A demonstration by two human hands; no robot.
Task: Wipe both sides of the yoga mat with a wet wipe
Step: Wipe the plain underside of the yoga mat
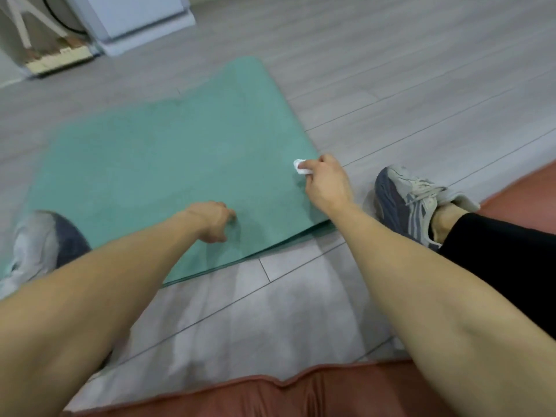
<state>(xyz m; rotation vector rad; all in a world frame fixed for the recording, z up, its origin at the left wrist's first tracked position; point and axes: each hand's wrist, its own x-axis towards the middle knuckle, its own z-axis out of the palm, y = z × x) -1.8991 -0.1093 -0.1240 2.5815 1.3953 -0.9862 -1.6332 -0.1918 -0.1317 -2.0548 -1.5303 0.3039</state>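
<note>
A teal yoga mat [168, 164] lies flat on the grey floor in front of me, its near edge slightly lifted. My right hand [326, 183] grips a small crumpled white wet wipe [301, 167] and presses it on the mat beside its right edge. My left hand [213, 221] rests on the mat near the front edge with its fingers curled under, holding nothing that I can see.
My left shoe [45, 245] stands on the mat's left side, and my right shoe [412, 200] is on the floor to the right. A reddish cushion [270, 395] fills the bottom edge. White furniture [135, 22] and a power strip [57, 60] stand at the back left.
</note>
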